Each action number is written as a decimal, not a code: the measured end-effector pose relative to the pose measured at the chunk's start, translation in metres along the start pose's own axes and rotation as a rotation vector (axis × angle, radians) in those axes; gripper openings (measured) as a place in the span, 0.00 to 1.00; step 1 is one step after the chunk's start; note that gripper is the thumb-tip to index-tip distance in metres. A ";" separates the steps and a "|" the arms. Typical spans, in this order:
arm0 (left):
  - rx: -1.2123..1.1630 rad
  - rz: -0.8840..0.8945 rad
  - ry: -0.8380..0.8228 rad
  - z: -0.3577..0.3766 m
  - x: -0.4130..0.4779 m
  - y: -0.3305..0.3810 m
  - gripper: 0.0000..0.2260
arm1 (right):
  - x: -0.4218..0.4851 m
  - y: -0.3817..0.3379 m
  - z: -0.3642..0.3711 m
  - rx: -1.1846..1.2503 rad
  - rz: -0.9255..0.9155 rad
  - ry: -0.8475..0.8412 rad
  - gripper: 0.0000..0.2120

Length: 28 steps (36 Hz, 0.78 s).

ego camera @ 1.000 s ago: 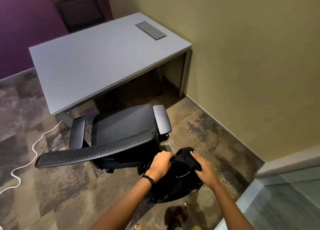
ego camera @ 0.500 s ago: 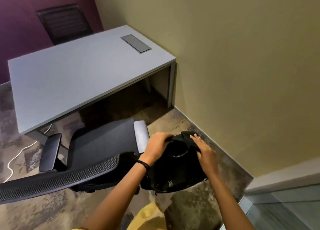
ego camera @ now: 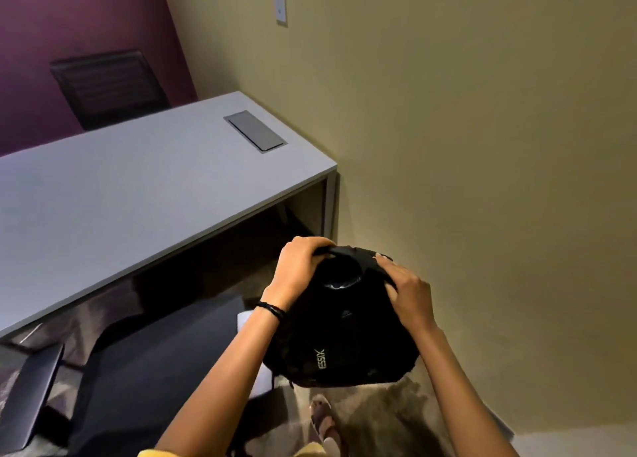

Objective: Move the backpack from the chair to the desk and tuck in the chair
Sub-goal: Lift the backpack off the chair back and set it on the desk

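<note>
Bare forearms; black braided wristband (ego camera: 272,309) on left wrist; yellow garment (ego camera: 151,452)

The wide grey rectangular desk top (ego camera: 131,194) lies bare across the left and middle of the scene, open to a reach from the near side; its one feature is a flush grey rectangular cable hatch (ego camera: 255,131) at the far right corner; the beige painted wall (ego camera: 482,146) closes the right side, touching the desk's right end; low at the near left the dark upholstered office chair (ego camera: 144,370) with its grey armrest (ego camera: 31,394) fills the floor before the desk; beyond the far edge a black mesh-backed chair (ego camera: 110,87) stands against the purple wall (ego camera: 69,18).
</note>
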<state>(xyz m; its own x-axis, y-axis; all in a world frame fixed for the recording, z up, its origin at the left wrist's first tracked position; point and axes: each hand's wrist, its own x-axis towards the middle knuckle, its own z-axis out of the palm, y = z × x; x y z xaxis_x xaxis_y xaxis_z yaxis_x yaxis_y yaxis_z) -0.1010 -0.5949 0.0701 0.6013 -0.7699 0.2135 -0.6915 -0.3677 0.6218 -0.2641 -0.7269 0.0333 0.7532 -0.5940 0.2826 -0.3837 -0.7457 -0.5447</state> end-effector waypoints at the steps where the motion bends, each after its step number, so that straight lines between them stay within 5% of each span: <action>1: -0.007 0.001 0.012 -0.001 0.015 -0.003 0.08 | 0.015 0.002 0.002 0.004 -0.014 0.005 0.21; 12: -0.011 -0.004 0.157 -0.037 0.148 -0.041 0.06 | 0.170 0.000 0.023 -0.042 -0.207 0.091 0.21; 28: 0.342 0.043 0.501 -0.132 0.350 -0.077 0.07 | 0.411 -0.056 0.018 -0.124 -0.589 0.310 0.18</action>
<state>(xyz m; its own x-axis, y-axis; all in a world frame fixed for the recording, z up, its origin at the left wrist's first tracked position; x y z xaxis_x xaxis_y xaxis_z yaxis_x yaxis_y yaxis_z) 0.2161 -0.7673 0.1962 0.6281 -0.4787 0.6134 -0.7586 -0.5523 0.3457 0.0761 -0.9238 0.1658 0.6747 -0.1235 0.7277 -0.0290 -0.9896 -0.1411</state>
